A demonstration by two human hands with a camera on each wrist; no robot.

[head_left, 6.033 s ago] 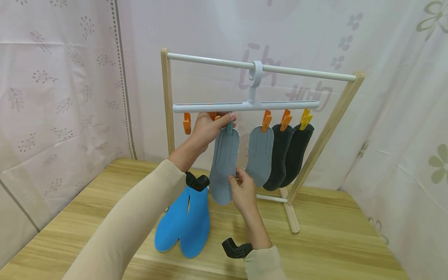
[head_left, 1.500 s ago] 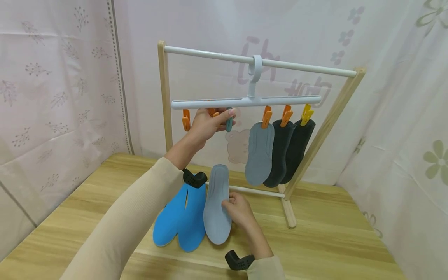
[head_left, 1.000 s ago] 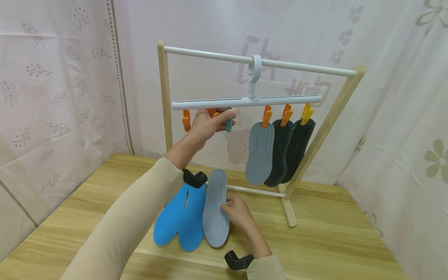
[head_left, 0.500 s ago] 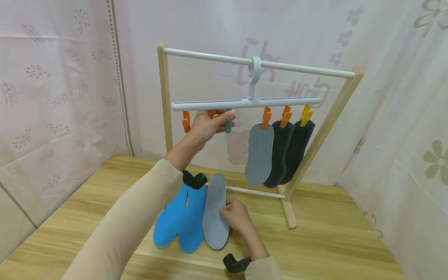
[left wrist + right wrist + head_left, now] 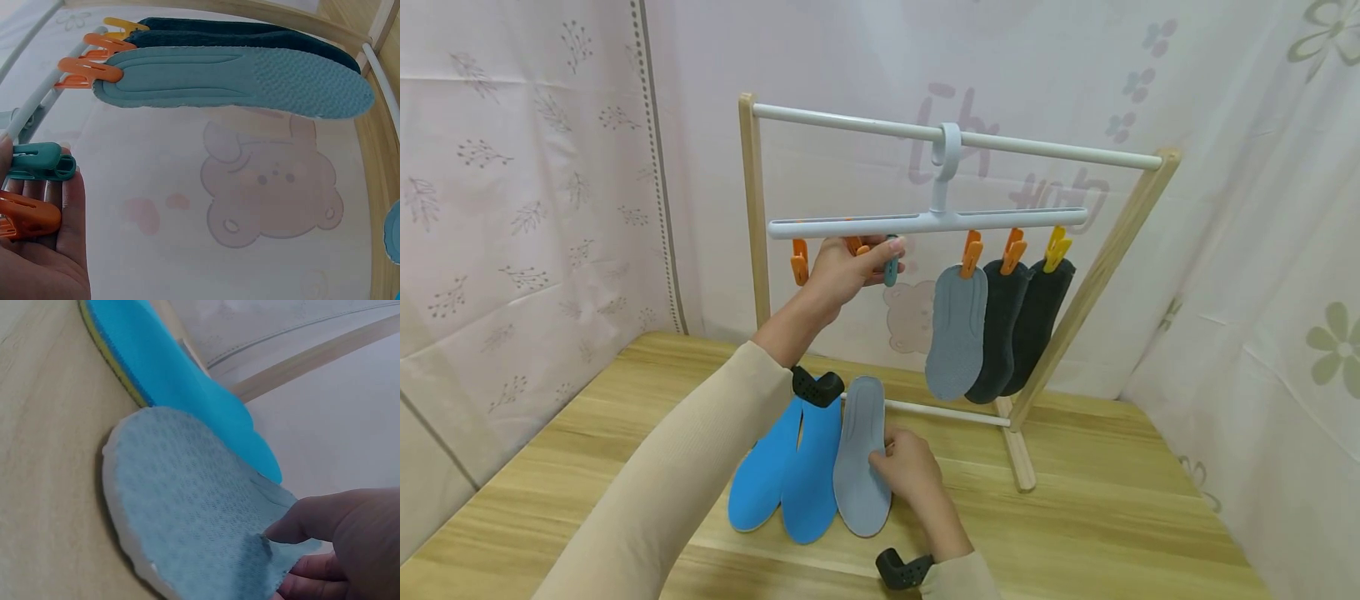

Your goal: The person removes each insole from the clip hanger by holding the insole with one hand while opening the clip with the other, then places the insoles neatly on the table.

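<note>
My left hand [image 5: 847, 271] is just under the white hanger bar [image 5: 865, 226], pinching a teal clothespin [image 5: 39, 161] between thumb and fingers. An orange clothespin [image 5: 31, 215] lies against the same fingers in the left wrist view. Nothing is in the teal clothespin's mouth. Low down at the table, my right hand [image 5: 912, 467] pinches the right edge of a grey insole [image 5: 859, 479], thumb on top, fingers beneath. That insole lies beside two blue insoles [image 5: 808, 479], its wide end toward me. A second grey insole [image 5: 955, 342] hangs from an orange clothespin [image 5: 972, 253].
Two black insoles [image 5: 1037, 325] hang at the right from an orange and a yellow clothespin [image 5: 1057, 248]. Another orange clothespin [image 5: 800, 262] hangs at the far left. The wooden rack [image 5: 1093, 283] stands on the wooden table [image 5: 1097, 500], with a low white crossbar [image 5: 947, 412].
The grey insole has come off the teal clothespin and gone down to the table beside the blue ones, carried by my right hand. My left hand stays on the teal clothespin.
</note>
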